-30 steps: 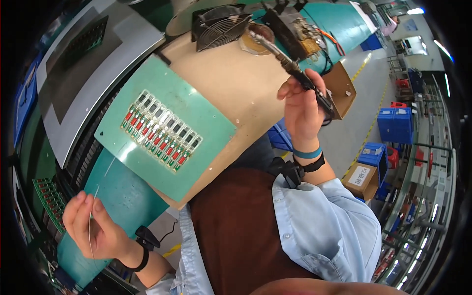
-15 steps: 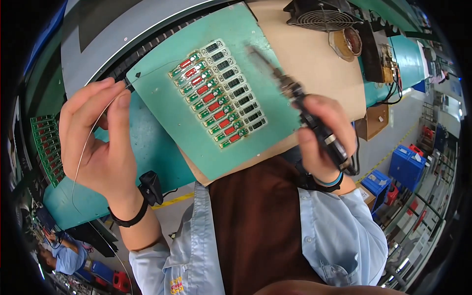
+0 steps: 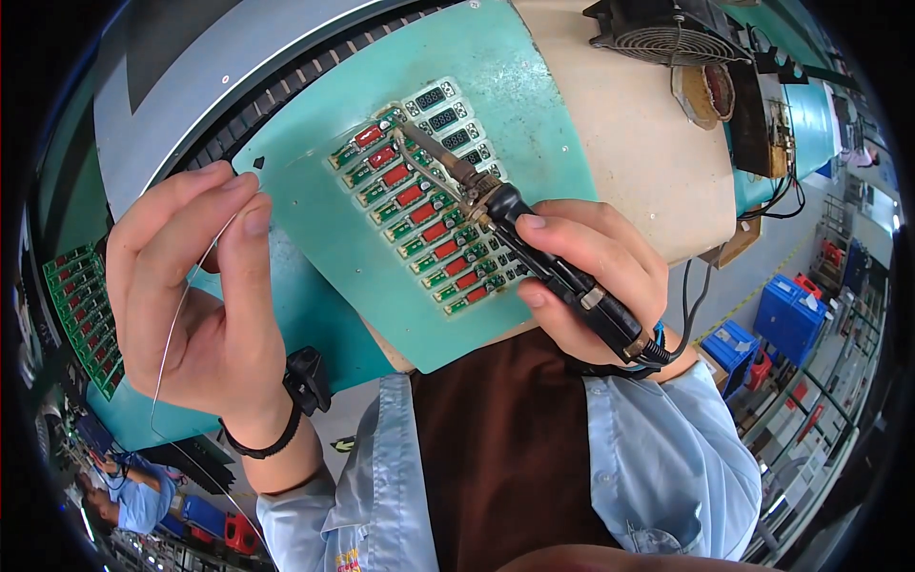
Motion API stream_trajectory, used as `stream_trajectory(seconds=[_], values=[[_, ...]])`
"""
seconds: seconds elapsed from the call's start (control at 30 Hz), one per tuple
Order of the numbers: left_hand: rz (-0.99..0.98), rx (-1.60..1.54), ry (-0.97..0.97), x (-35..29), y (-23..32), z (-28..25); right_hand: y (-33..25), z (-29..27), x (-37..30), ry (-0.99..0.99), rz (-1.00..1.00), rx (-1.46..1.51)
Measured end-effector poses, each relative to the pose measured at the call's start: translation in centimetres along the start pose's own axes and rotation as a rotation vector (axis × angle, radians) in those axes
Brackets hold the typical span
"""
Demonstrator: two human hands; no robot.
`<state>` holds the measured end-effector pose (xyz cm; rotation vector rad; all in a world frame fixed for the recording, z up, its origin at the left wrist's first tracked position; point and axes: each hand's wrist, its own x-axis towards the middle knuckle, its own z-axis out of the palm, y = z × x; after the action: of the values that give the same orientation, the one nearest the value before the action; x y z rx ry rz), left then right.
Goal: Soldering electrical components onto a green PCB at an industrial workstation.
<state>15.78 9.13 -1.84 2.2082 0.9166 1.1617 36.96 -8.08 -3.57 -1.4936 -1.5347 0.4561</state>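
Note:
My left hand (image 3: 195, 296) pinches a thin solder wire (image 3: 170, 334) between thumb and fingertips, beside the left edge of a green plate (image 3: 534, 105). The wire trails down past the wrist; its working end is too faint to follow. My right hand (image 3: 610, 276) is wrapped round a black soldering iron (image 3: 581, 300), tilted toward the upper left. Its tip is at the upper end of a slanting row of small green circuit boards (image 3: 410, 196) with red parts, set in the plate; contact cannot be told. Black display modules (image 3: 443, 119) sit alongside, partly hidden by the iron.
A fan with a wire guard (image 3: 672, 46) and a small cup-like container (image 3: 703, 95) stand at the back right. A panel of green boards (image 3: 84, 319) lies far left. A grey machine edge (image 3: 224, 81) runs behind the plate. The iron's cable (image 3: 701, 296) hangs at right.
My right hand has brought the soldering iron left, from over the bare plate to the top of the circuit board row. My left hand keeps its pinch on the wire, nearly in place.

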Motion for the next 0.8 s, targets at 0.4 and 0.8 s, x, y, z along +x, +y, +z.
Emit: stream_trajectory(seconds=[0.4, 0.8], values=[[0.038, 0.060, -0.106, -0.11, -0.36, -0.61, 0.04, -0.07, 0.30, -0.034, 0.029, 0.010], [0.018, 0.091, -0.132, -0.12, -0.44, -0.45, 0.12, -0.22, 0.25, -0.038, 0.043, 0.031]])
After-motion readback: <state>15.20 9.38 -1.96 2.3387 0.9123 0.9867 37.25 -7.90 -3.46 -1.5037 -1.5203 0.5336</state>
